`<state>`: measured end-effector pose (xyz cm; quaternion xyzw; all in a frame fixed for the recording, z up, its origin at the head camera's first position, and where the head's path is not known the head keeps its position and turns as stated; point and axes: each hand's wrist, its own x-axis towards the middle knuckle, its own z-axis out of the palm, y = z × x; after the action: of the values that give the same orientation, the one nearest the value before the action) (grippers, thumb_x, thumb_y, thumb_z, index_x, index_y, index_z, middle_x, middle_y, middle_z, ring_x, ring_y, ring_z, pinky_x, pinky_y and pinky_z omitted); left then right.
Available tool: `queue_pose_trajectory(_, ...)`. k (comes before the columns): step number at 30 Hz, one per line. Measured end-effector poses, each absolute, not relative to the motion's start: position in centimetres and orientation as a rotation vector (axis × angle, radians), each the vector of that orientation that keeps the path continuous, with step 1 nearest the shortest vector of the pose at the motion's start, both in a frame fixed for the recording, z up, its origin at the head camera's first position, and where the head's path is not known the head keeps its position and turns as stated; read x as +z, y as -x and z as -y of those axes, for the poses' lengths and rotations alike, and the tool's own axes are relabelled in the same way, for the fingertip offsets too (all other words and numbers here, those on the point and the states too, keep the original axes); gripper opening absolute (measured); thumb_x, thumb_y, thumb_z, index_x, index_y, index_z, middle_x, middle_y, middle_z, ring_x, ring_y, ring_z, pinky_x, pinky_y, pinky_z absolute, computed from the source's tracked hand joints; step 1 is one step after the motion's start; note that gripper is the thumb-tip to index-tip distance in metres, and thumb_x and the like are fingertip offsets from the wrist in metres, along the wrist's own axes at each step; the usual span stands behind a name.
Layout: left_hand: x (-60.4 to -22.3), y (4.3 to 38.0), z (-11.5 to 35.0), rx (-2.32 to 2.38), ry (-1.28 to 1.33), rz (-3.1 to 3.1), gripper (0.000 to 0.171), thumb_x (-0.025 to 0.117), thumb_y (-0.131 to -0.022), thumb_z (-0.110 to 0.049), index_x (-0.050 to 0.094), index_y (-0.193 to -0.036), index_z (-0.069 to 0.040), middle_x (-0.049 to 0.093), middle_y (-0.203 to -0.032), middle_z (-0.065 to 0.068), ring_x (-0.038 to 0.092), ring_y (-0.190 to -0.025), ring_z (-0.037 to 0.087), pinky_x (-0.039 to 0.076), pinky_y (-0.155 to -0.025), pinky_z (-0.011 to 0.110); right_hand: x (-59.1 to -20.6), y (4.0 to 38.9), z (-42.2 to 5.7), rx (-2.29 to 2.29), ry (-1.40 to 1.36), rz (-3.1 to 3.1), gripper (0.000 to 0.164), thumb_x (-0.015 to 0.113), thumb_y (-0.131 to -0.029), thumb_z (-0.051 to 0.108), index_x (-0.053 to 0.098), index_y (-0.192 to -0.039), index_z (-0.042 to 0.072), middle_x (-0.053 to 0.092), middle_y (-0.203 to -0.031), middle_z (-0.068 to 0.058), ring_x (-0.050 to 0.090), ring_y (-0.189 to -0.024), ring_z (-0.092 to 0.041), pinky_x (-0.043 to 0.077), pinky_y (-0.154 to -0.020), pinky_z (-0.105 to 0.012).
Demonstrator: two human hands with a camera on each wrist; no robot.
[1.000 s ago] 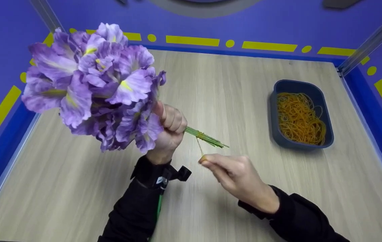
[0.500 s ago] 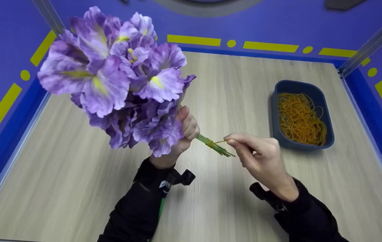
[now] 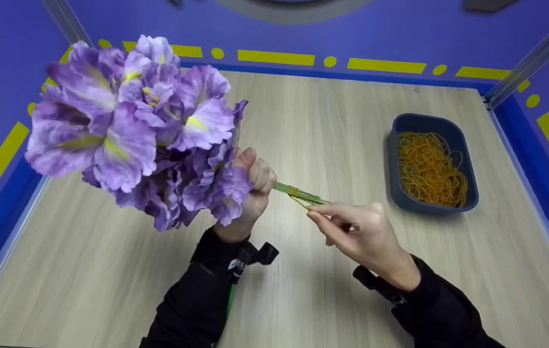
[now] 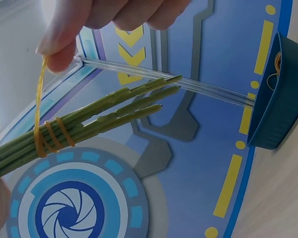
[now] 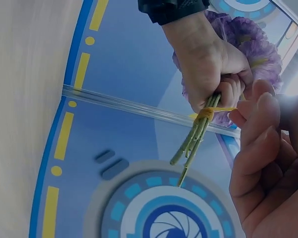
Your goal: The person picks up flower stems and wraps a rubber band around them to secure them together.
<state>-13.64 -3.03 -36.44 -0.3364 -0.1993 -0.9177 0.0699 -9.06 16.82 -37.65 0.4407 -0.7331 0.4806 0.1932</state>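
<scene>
My left hand [image 3: 255,193] grips a bunch of purple irises [image 3: 129,125] by the green stems, blooms up to the left. The bare stem ends [image 4: 124,106] stick out past the fist toward the right. Around them, in the left wrist view, a yellow rubber band [image 4: 52,136] makes several turns, and one loop is stretched away from the stems. Thumb and forefinger of my right hand [image 3: 356,232] pinch that stretched loop just beside the stem ends. In the right wrist view the wrapped turns [image 5: 205,113] sit close below the left fist.
A dark blue plastic box [image 3: 393,169] with a tangle of yellow rubber bands [image 3: 431,169] stands on the wooden table [image 3: 313,116] at the right. Blue panels [image 3: 284,36] with yellow marks wall the table at the back and both sides.
The bouquet swung up and right, then back down and left. My right hand moved the stretched loop from below the stems out to the right, then slightly back left.
</scene>
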Motion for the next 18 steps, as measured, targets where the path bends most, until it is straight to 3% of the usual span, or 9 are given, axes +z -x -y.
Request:
queue_pose_trajectory(4, -36.9, 13.7, 2.8, -2.752, 1.045, 0.602, 0.058, 0.065, -0.099, -0.019, 0.022, -0.061, -0.012, 0.015, -0.048, -0.003, 0.008, -0.042, 0.007, 0.009, -0.037, 0.02, -37.7, 8.9, -16.9, 1.423, -1.193, 2.042, 0.014, 0.074, -0.085, -0.01, 0.075, -0.097, -0.004, 0.064, -0.06, 0.0, 0.057, -0.044, -0.006, 0.041, -0.04, -0.012)
queue_pose_trajectory(7, -37.8, 14.0, 2.6, -2.68, 1.188, 0.619, 0.037, 0.073, -0.094, -0.028, 0.052, -0.068, -0.012, 0.017, -0.052, -0.003, 0.011, -0.044, 0.009, 0.011, -0.039, 0.022, -37.7, 8.7, -16.9, 1.521, -1.154, 2.044, 0.017, 0.073, -0.084, -0.013, 0.075, -0.097, -0.003, 0.061, -0.055, 0.002, 0.053, -0.041, -0.005, 0.039, -0.039, -0.013)
queue_pose_trajectory(9, -38.1, 14.0, 2.6, -2.689, 1.259, 0.611, 0.021, 0.077, -0.091, -0.032, 0.067, -0.085, -0.015, 0.018, -0.055, -0.003, 0.013, -0.046, 0.01, 0.012, -0.041, 0.024, -37.7, 8.6, -17.0, 1.625, -1.129, 2.034, 0.019, 0.071, -0.083, -0.016, 0.074, -0.097, -0.003, 0.058, -0.053, 0.002, 0.05, -0.04, -0.005, 0.038, -0.038, -0.014)
queue_pose_trajectory(10, -38.2, 14.0, 2.5, -2.701, 1.248, 0.632, 0.02, 0.077, -0.091, -0.034, 0.067, -0.086, -0.016, 0.019, -0.056, -0.003, 0.013, -0.046, 0.011, 0.012, -0.041, 0.024, -37.6, 8.5, -17.0, 1.694, -1.121, 2.023, 0.02, 0.069, -0.084, -0.018, 0.073, -0.098, -0.004, 0.056, -0.052, 0.001, 0.049, -0.039, -0.006, 0.037, -0.037, -0.014)
queue_pose_trajectory(11, -38.3, 13.9, 2.5, -2.714, 1.238, 0.647, 0.022, 0.077, -0.091, -0.034, 0.067, -0.083, -0.016, 0.018, -0.056, -0.003, 0.013, -0.046, 0.011, 0.011, -0.042, 0.025, -37.5, 8.4, -17.0, 1.764, -1.112, 2.007, 0.02, 0.067, -0.084, -0.019, 0.072, -0.098, -0.005, 0.055, -0.051, 0.0, 0.047, -0.038, -0.006, 0.037, -0.036, -0.015)
queue_pose_trajectory(14, -37.8, 13.4, 2.3, -2.812, 1.089, 0.717, 0.049, 0.073, -0.094, -0.028, 0.039, -0.06, -0.015, 0.016, -0.052, -0.002, 0.011, -0.044, 0.012, 0.009, -0.041, 0.026, -37.1, 8.0, -17.1, 1.95, -1.048, 1.978, 0.017, 0.061, -0.088, -0.02, 0.069, -0.097, -0.008, 0.052, -0.049, -0.003, 0.043, -0.035, -0.009, 0.035, -0.032, -0.018)
queue_pose_trajectory(16, -37.4, 13.1, 2.2, -2.84, 1.01, 0.785, 0.063, 0.072, -0.094, -0.028, 0.021, -0.059, -0.013, 0.014, -0.049, -0.001, 0.009, -0.042, 0.013, 0.008, -0.04, 0.027, -36.8, 7.7, -17.2, 2.056, -0.961, 1.981, 0.012, 0.059, -0.092, -0.017, 0.067, -0.095, -0.009, 0.05, -0.048, -0.004, 0.041, -0.035, -0.011, 0.033, -0.031, -0.021)
queue_pose_trajectory(18, -36.9, 12.9, 2.2, -2.831, 1.036, 0.787, 0.065, 0.072, -0.094, -0.027, 0.02, -0.059, -0.013, 0.014, -0.049, 0.0, 0.009, -0.042, 0.013, 0.008, -0.04, 0.027, -36.5, 7.5, -17.4, 2.138, -0.856, 1.99, 0.01, 0.058, -0.095, -0.013, 0.066, -0.094, -0.008, 0.047, -0.047, -0.005, 0.038, -0.035, -0.013, 0.031, -0.031, -0.023)
